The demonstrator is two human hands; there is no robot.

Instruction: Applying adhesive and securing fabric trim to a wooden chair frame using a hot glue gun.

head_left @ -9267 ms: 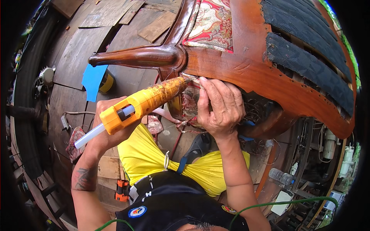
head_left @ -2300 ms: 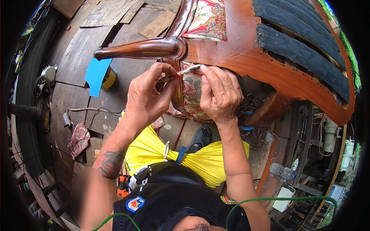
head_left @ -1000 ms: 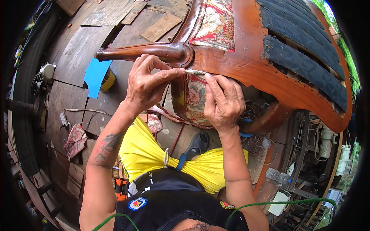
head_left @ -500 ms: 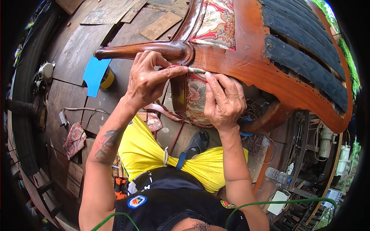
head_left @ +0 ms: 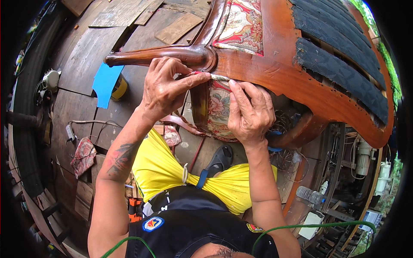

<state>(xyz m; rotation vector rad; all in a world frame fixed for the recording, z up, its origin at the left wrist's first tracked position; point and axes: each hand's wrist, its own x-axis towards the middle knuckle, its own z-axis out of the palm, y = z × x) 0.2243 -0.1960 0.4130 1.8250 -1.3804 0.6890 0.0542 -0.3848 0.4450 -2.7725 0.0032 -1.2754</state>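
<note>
A brown wooden chair lies with dark webbing strips facing up and red-cream floral fabric on its panels. A narrow cord of floral piping runs along the frame's edge above a floral cushioned section. My left hand pinches the piping near the carved joint beside the chair's leg, index finger stretched along it. A little to the right, my right hand presses thumb and forefinger onto the same piping, other fingers curled.
A blue sheet rests on a yellow can at left, near loose boards, a power strip and a fabric scrap. An orange tool lies by my body. A bottle, wires and white cylinders are at right.
The yellow glue gun that was in my left hand is out of it; those fingers now grip the piping. In the last second both hands have barely moved.
</note>
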